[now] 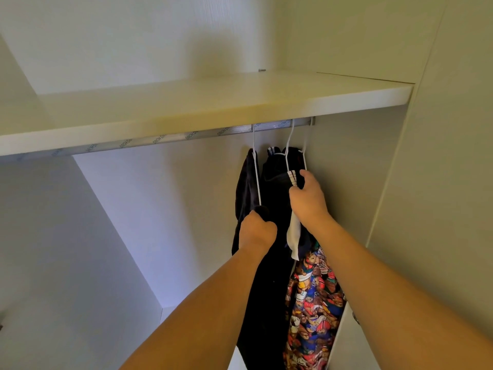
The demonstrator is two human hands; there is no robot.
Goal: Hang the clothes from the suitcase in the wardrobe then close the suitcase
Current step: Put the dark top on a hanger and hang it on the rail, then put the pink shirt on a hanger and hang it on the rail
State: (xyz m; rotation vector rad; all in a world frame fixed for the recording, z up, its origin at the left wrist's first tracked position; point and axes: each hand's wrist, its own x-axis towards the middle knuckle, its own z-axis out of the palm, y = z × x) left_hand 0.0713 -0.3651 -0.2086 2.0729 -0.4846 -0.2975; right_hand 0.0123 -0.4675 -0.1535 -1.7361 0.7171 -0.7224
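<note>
**White hangers on the rail, both hands steadying the clothes**

White wire hangers [256, 180] hook over the metal rail [170, 140] under the wardrobe shelf [213, 102], bunched at its right end, so the clothes sit tight against the side wall. My left hand [256, 231] is curled round the lower end of the leftmost hanger and the dark garment [246, 188] on it, I judge to keep it square while it settles. My right hand [306, 193] pinches the neighbouring black garment [274, 166] at its striped white trim, likely to straighten it or push it aside for room. A bear-print garment [314, 303] hangs furthest right. I see no suitcase from here, so closing it is yet to be done.
</note>
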